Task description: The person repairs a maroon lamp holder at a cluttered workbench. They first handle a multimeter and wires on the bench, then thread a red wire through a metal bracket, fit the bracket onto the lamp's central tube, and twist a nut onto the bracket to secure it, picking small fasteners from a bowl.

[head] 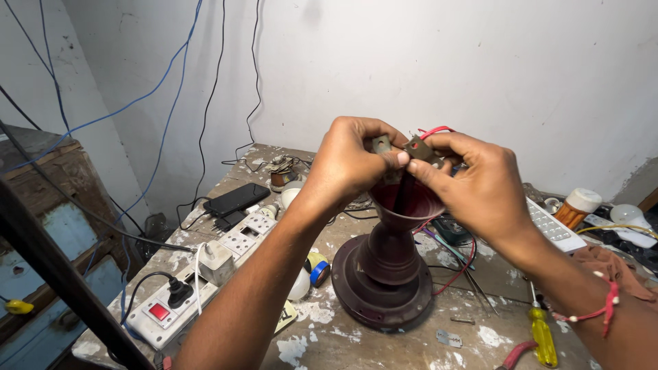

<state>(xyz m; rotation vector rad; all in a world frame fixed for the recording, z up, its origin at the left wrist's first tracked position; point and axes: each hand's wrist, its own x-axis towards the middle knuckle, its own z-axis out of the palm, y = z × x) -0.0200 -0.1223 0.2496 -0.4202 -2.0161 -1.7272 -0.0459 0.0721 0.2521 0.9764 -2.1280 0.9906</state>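
Observation:
A dark maroon funnel-shaped fan canopy [387, 264] stands upright on its wide round base on the workbench [315, 342]. Above its open mouth my left hand [353, 161] and my right hand [473, 181] pinch a small grey metal bracket [419, 149] between fingertips and thumbs. A red wire [433, 130] loops out behind the bracket, and another red wire runs down past the canopy's right side. My right wrist wears a red thread band.
A white power strip [205, 277] with plugs lies at the left, a black phone [236, 199] behind it. A yellow screwdriver [543, 336], a razor blade [449, 338], a tape roll [317, 267], a white remote [552, 226] and bulbs lie around the canopy.

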